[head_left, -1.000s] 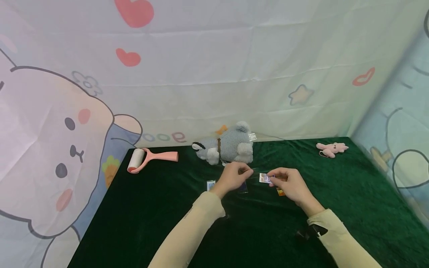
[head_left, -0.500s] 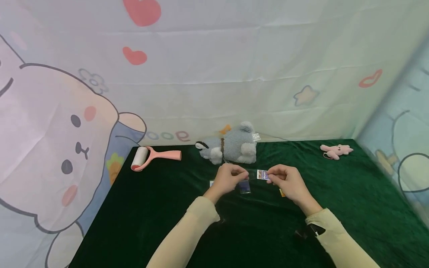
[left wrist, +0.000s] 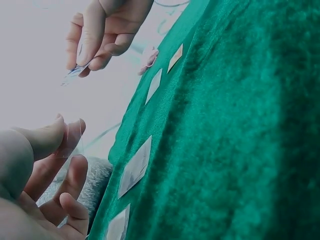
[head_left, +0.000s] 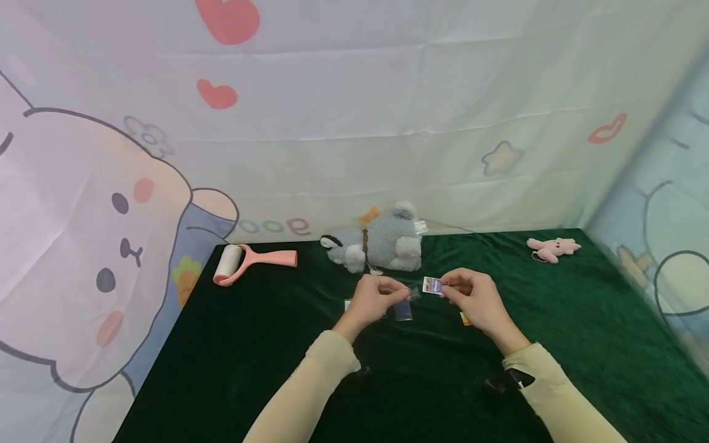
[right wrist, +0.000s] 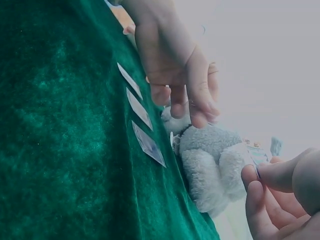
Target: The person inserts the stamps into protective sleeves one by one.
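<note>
My left hand [head_left: 372, 303] pinches a small clear plastic sleeve [left wrist: 74, 140] between thumb and index finger, its other fingers loosely bent. To its right, my right hand [head_left: 476, 300] grips a small printed card [head_left: 432, 285] by one edge with thumb and fingertips. A short gap separates card and sleeve, both held above the green cloth [head_left: 277, 344]. Below the hands lie a dark blue card [head_left: 403, 311], an orange card [head_left: 465, 319] and a pale card [head_left: 348, 304] largely hidden by the left hand.
Behind the hands a grey plush toy [head_left: 390, 245] lies on its side. A pink lint roller [head_left: 266, 258] is at the back left, a small pink plush [head_left: 554, 249] at the back right. A printed curtain [head_left: 354, 123] hangs behind the table.
My left hand has shifted slightly left, so the dark blue card and the clear sleeve show more. The right hand, with its card, has come slightly left and up. The head view has swayed a little.
</note>
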`<state>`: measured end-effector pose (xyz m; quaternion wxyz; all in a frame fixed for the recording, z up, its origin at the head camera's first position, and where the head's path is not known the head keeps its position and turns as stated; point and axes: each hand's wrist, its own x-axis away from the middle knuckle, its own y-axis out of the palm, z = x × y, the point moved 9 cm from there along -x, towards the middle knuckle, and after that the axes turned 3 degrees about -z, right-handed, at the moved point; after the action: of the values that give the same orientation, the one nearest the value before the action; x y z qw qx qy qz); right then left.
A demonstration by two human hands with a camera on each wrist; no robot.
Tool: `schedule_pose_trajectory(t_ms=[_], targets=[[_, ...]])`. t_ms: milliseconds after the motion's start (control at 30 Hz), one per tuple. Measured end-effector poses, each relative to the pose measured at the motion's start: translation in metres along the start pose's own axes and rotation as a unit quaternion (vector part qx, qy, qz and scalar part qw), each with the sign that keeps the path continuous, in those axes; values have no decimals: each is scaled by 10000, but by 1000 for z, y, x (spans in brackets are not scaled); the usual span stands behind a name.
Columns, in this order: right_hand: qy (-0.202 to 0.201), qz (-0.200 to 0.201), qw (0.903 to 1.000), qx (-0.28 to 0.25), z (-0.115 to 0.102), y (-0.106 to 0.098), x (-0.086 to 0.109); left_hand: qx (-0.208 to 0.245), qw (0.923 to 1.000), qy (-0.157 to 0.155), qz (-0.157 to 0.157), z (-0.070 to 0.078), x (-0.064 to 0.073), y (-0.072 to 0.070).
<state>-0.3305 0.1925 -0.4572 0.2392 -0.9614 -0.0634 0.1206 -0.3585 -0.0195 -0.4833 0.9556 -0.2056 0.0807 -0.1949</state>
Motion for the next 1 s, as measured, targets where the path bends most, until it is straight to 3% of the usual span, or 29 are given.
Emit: schedule_pose_trajectory(t_ms=[567, 1000], targets=[[-82, -155, 9998, 71, -6, 7, 0, 153, 9998, -74, -41, -4, 0, 1], [-344, -11, 9985, 419, -9, 6, 0, 475, 9985, -244, -112, -5, 3, 4]])
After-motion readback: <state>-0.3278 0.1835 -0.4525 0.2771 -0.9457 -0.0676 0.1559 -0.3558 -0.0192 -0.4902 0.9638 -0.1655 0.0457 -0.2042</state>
